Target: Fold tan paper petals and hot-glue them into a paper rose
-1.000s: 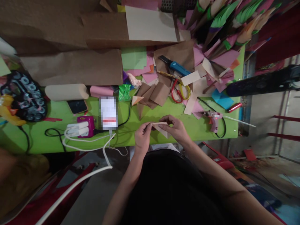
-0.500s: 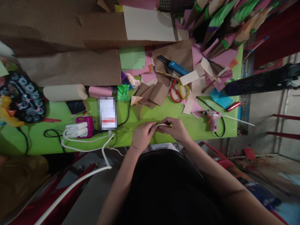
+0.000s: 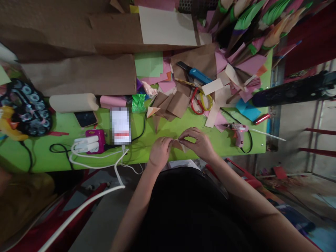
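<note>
Between my two hands, over the front edge of the green table (image 3: 141,154), is a small piece of brown paper (image 3: 179,145) with a pale edge. My left hand (image 3: 160,151) pinches its left side, fingers closed. With thumb and fingertips, my right hand (image 3: 197,142) pinches the upper right part, leaving a gap under the curved fingers. Just beyond lie brown paper pieces (image 3: 177,105) and a small folded cone with a pale tip (image 3: 152,111). Red-and-yellow-handled scissors (image 3: 197,101) and a blue utility knife (image 3: 197,74) rest behind them.
A pink glue gun (image 3: 239,134) lies to the right with its cord. On the left are a phone (image 3: 120,126) on a white cable, a magenta power adapter (image 3: 96,140) and a dark phone (image 3: 85,119). Paper cones (image 3: 244,24) with green edges stand back right.
The paper has turned and now hangs down between my hands, showing more of its brown face. My right hand has lifted slightly, its fingers more arched.
</note>
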A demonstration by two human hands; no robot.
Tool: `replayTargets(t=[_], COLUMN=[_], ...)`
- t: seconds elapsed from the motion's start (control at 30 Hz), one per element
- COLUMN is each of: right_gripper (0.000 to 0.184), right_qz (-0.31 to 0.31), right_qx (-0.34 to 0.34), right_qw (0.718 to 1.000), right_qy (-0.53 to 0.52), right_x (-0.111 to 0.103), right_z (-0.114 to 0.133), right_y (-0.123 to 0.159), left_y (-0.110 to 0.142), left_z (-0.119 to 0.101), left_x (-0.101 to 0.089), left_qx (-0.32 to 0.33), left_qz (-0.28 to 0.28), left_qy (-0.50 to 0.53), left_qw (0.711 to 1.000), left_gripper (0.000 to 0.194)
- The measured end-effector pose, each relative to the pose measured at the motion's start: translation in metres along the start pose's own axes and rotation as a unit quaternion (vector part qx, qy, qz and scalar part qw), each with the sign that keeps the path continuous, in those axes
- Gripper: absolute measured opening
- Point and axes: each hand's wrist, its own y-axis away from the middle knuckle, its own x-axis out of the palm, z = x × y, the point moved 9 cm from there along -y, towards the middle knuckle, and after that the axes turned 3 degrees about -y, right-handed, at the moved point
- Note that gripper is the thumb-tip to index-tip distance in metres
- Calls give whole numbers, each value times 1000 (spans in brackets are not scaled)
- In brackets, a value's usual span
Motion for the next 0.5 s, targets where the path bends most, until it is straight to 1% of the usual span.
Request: replayTargets(t=[0.1, 0.3, 0.5], right_gripper=[8, 6, 9], right_qz=[-3, -1, 13], right_qx=[-3, 23, 8], right_qw=[1000, 999, 999], right_qy=[2, 24, 41], right_x=[1, 4, 5], right_z=[0, -8, -2], right_y=[1, 1, 1], left_y=[0, 3, 3], left_z=[-2, -4, -3], left_x=[2, 10, 11], left_qx=[6, 18, 20], left_qz=[1, 26, 24], left_qy=[-23, -52, -59], left_qw=[1000, 998, 998], left_gripper=[16, 20, 18])
